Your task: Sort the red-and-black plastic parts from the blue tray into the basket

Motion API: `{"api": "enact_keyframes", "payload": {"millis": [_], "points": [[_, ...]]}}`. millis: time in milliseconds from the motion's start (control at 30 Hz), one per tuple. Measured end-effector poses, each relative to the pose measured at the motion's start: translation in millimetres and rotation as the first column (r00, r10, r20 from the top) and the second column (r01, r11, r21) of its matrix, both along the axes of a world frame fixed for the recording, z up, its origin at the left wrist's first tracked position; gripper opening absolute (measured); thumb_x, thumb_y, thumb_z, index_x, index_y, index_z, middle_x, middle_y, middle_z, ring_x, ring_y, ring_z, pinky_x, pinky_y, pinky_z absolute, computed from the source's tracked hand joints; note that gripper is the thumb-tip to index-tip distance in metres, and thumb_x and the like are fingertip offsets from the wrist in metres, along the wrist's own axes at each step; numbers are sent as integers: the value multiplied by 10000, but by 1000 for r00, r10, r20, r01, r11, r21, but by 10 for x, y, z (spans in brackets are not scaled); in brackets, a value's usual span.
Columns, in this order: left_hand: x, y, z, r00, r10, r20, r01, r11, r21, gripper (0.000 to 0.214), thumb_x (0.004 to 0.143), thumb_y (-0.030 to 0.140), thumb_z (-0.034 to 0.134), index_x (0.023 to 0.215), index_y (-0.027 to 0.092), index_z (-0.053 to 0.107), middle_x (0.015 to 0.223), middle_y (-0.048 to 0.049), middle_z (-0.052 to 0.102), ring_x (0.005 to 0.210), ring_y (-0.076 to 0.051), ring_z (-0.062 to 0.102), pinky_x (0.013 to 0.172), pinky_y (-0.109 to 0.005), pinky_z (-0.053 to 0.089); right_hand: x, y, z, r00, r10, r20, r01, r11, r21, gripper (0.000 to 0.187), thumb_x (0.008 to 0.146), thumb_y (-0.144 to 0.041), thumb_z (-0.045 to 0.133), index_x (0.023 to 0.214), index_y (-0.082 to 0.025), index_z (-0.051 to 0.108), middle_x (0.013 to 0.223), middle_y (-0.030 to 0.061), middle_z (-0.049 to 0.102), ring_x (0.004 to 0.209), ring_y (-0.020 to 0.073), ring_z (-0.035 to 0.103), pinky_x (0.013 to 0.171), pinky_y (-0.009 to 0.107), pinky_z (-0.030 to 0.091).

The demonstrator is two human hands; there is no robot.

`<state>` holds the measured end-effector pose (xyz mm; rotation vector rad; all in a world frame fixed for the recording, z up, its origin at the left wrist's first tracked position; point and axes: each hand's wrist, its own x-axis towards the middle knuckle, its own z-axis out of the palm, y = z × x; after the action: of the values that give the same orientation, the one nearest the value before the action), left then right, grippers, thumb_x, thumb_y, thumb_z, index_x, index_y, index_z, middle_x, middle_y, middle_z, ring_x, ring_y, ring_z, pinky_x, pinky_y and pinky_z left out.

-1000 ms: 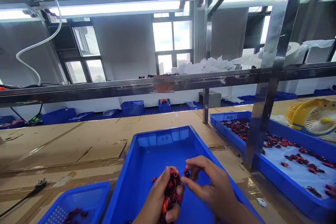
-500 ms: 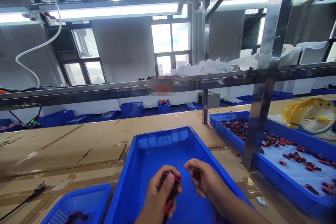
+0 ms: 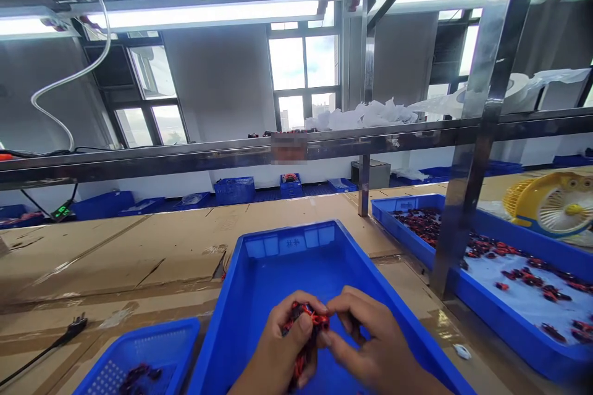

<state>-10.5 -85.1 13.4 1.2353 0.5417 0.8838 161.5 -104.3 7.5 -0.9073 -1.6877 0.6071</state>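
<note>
Over the near end of the blue tray [image 3: 259, 296], my left hand [image 3: 282, 345] has a bunch of small red and black parts [image 3: 303, 327] clamped in its curled fingers, thumb pressed on top of the clump. My right hand [image 3: 365, 345] is right up against it, thumb and forefinger pinched together on the parts at the top of the bunch, so both hands are touching around the same cluster. The parts are too small and tangled for me to make out their shape. The tray floor ahead of my fingers is bare blue. Down at the near left corner of the cardboard-covered bench [image 3: 139, 253] sits a small blue basket [image 3: 139, 358] with a few more dark red bits in it, and a black plug [image 3: 76, 324] with its cord lies just left of that. Off to the right, past the steel upright [image 3: 467, 185], a long blue tray [image 3: 412, 247] carries scattered red and black pieces on a white liner. A yellow desk fan [image 3: 556, 203] stands at the far right edge.
</note>
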Motion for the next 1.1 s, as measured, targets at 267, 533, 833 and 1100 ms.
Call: {"api": "enact_keyframes", "payload": {"millis": [267,533,833,1100], "points": [[-38,174,-23,980,36,197,106,741,-663,495,844,645,549,1197,302,496,801,54,584,330,-47,446,224,-137,243,80,324,-102,816,27,-578,-329,844,-425,341,807,-524,441,837,-204,554,658,-12,474,433,118,339,288,207,259],[23,115,-33,972,-92,-217,-65,782,-619,568,787,706,563,1019,191,619,659,8,593,281,-38,373,231,-116,161,93,213,-78,995,4,98,11,988,-154,293,741,-294,758,1031,-261,736,480,-87,394,490,106,384,549,245,296],[83,66,15,967,-110,-229,-46,812,-582,697,786,775,465,1185,213,574,941,-70,666,330,-36,418,275,-139,228,196,390,-99,945,-6,-327,-177,833,-525,457,894,-635,325,764,-225,479,529,-75,344,373,104,297,294,203,224],[85,138,-116,889,45,-456,-236,897,-373,786,790,821,356,1155,171,606,800,-35,622,345,-48,427,272,-143,186,111,387,-233,998,62,4,-52,874,-483,280,810,-461,590,786,-185,637,476,-82,359,404,95,315,404,213,221]]}}
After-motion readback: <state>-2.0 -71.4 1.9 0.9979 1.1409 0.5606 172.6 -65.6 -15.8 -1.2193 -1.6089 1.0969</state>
